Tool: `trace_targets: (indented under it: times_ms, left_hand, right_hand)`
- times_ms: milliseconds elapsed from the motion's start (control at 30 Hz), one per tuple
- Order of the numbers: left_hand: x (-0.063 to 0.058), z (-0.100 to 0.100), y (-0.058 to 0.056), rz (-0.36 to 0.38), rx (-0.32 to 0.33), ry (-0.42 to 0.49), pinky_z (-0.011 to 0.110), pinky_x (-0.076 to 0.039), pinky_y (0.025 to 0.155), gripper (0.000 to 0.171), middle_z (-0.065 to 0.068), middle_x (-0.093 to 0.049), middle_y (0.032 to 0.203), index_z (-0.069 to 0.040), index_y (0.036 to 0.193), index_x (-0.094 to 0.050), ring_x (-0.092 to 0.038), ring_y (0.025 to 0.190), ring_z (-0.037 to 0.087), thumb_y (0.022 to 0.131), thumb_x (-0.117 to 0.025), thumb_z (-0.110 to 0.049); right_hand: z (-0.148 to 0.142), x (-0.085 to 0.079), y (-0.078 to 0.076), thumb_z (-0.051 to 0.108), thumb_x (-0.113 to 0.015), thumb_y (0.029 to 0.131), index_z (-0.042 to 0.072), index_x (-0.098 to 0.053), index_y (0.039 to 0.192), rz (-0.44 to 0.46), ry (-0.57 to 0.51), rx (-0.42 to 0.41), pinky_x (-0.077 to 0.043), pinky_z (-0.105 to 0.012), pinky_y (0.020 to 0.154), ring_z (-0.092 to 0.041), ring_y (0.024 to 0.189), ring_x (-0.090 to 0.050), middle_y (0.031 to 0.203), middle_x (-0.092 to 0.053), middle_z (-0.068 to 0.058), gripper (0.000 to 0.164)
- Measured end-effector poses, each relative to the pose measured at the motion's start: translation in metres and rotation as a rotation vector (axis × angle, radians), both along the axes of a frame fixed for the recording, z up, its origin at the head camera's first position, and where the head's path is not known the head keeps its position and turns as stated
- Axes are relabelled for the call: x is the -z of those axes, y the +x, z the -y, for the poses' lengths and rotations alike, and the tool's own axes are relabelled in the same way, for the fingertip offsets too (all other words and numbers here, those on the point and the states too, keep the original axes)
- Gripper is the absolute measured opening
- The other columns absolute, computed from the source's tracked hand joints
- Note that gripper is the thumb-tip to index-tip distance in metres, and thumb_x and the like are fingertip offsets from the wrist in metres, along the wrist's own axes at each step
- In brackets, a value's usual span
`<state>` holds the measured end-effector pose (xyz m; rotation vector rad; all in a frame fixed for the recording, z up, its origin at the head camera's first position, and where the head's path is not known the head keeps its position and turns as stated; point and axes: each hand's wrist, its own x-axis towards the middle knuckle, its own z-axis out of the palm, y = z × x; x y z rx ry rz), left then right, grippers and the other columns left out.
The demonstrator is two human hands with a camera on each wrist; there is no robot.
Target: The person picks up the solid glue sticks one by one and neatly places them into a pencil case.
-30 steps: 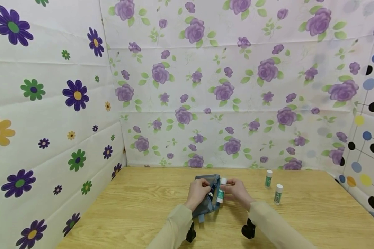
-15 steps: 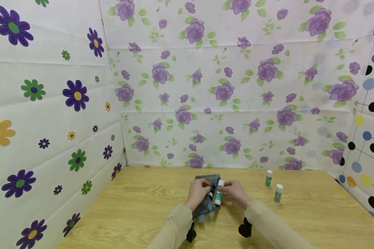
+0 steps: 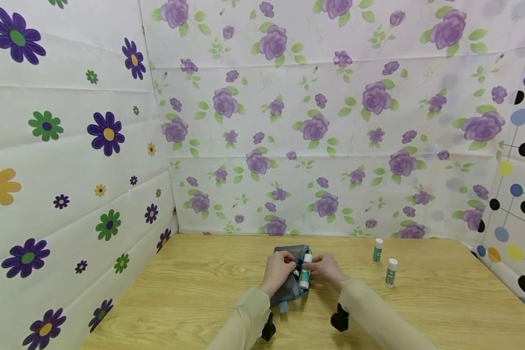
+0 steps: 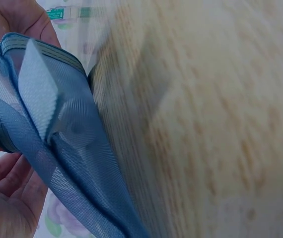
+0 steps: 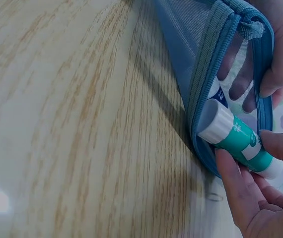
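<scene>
A blue mesh zip pouch (image 3: 283, 294) lies on the table with its mouth facing right. My left hand (image 3: 278, 272) pinches the upper edge of that mouth and keeps it spread. My right hand (image 3: 328, 270) grips a green-and-white glue stick (image 5: 241, 141) between thumb and fingers. In the right wrist view, one white end of the glue stick is inside the zip rim (image 5: 208, 74), while the other end sticks out by the fingers. Behind it, partly hidden in the pouch, is a stick with a dark blue label (image 5: 220, 95).
Two more green-and-white glue sticks stand upright on the table to the right, a farther glue stick (image 3: 377, 251) and a nearer glue stick (image 3: 391, 273). The wooden table (image 3: 192, 291) meets a flower-patterned cloth wall (image 3: 253, 194) at the back.
My right hand has brought the glue stick left, from beside the pouch into its mouth, tilting it slightly. The left hand has stayed on the pouch edge.
</scene>
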<state>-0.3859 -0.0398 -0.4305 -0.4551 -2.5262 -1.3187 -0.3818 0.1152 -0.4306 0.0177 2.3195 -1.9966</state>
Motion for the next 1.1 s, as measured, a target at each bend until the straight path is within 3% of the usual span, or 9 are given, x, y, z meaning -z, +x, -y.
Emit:
trace_targets:
  times_ms: [200, 500, 1100]
  left_hand:
    - [-0.001, 0.0, 0.002, 0.002, 0.002, 0.002, 0.026, -0.043, 0.053, 0.012, -0.003, -0.057, 0.071, 0.002, 0.089, -0.066, -0.051, 0.062, 0.009, 0.079, -0.061, -0.001]
    - [-0.001, -0.001, 0.002, -0.004, 0.009, 0.003, 0.026, -0.043, 0.054, 0.011, -0.003, -0.057, 0.072, 0.002, 0.088, -0.066, -0.052, 0.062, 0.009, 0.08, -0.061, -0.001]
    - [0.0, 0.0, 0.002, -0.026, 0.022, 0.02, 0.027, -0.044, 0.054, 0.011, 0.0, -0.058, 0.073, 0.003, 0.088, -0.066, -0.054, 0.063, 0.012, 0.079, -0.061, 0.0]
  right_hand:
    - [0.001, 0.002, -0.003, 0.002, -0.064, 0.082, -0.009, -0.049, 0.093, 0.003, 0.013, -0.001, -0.05, -0.043, 0.064, -0.027, 0.068, -0.057, 0.086, -0.056, -0.022, 0.021]
    - [0.002, 0.006, -0.008, 0.004, -0.064, 0.082, -0.012, -0.049, 0.099, 0.017, 0.076, 0.003, -0.05, -0.04, 0.062, -0.025, 0.068, -0.059, 0.086, -0.058, -0.021, 0.027]
    - [0.004, 0.009, -0.017, 0.005, -0.066, 0.08, -0.006, -0.055, 0.083, 0.037, 0.176, 0.022, -0.051, -0.035, 0.056, -0.019, 0.056, -0.057, 0.069, -0.057, -0.015, 0.016]
